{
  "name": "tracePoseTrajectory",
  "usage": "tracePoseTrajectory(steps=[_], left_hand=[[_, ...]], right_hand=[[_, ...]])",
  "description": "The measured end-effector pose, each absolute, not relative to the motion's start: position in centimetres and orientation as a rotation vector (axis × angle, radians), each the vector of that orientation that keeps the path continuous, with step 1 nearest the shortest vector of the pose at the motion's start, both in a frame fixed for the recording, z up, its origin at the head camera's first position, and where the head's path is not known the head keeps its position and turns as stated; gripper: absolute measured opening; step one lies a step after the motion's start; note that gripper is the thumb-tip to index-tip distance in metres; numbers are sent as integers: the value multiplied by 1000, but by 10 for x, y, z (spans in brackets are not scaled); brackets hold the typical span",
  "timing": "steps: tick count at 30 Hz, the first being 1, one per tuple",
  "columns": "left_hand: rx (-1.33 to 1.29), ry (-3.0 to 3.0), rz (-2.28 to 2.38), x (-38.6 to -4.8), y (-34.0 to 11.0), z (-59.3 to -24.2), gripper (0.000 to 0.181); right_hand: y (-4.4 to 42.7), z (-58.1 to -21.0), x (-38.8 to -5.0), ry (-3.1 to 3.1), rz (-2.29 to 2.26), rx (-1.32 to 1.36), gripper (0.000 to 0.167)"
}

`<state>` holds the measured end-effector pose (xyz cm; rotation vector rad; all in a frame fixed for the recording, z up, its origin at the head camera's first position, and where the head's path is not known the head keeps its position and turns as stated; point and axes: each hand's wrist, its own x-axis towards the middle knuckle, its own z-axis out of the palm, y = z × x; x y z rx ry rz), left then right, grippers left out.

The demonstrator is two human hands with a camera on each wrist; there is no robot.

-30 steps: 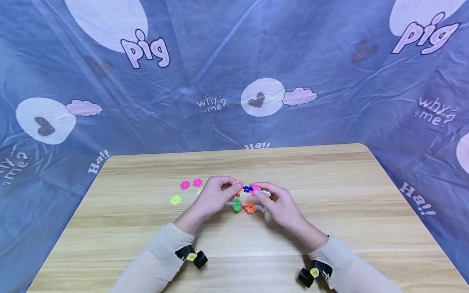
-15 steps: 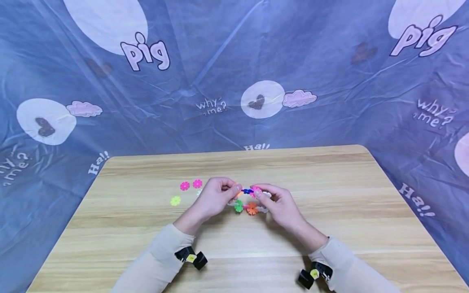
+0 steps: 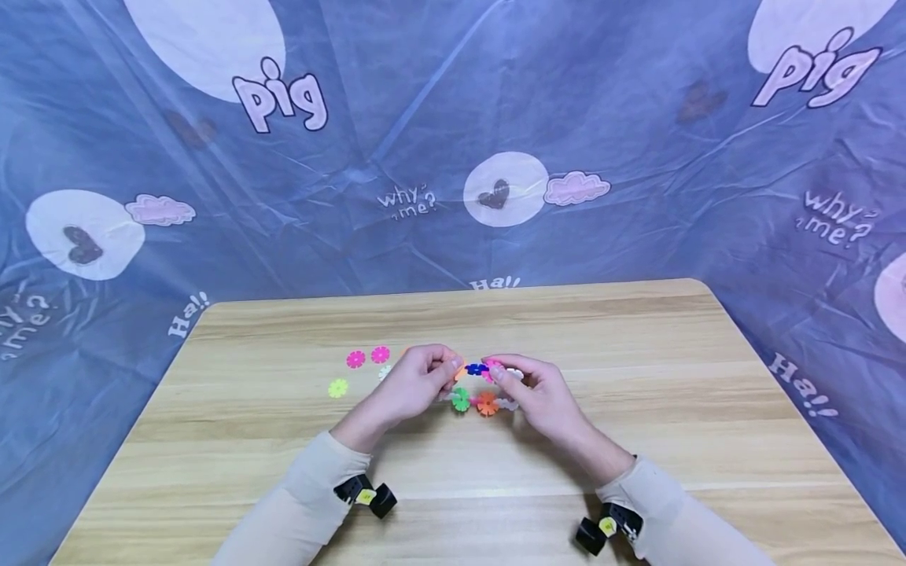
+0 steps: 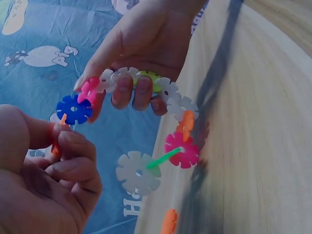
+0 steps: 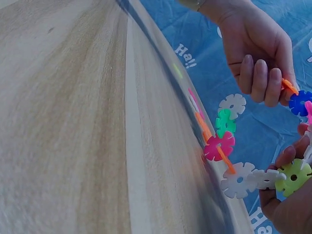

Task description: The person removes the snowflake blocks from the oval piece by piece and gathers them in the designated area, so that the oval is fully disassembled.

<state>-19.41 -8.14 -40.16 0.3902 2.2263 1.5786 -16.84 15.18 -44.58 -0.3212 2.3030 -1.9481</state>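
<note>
A curved chain of notched plastic discs hangs between the two hands. My left hand (image 3: 418, 385) pinches an orange disc (image 5: 289, 86) joined to the dark blue disc (image 4: 74, 109). My right hand (image 3: 545, 397) pinches the chain at the pink disc (image 4: 88, 91) beside the blue one, its other fingers curled round white discs and a yellow-green disc (image 5: 294, 177). From there the chain bends past an orange disc (image 3: 487, 404), another pink disc (image 4: 182, 150) and a green disc (image 3: 461, 399) to a white disc (image 4: 138, 173) at its free end.
Left of the hands on the wooden table (image 3: 283, 330) lie two pink discs (image 3: 368, 357), a yellow-green disc (image 3: 338, 388) and a white disc (image 3: 384, 372). An orange piece shows partly behind the left hand. A blue printed cloth (image 3: 396, 118) hangs around the table.
My left hand has shifted slightly left and down, still pinching the orange disc. The lower part of the chain has swung slightly right; my right hand has barely moved.
</note>
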Motion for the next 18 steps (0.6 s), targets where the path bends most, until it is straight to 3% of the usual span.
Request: tracePoseTrajectory(steps=[12, 18], left_hand=[[344, 2289, 1586, -205, -92, -407, 19], [293, 2458, 1491, -214, -91, -411, 25]], right_hand=[[152, -446, -170, 2370, -1940, -323, 27], [152, -447, -170, 2362, -1928, -317, 27]])
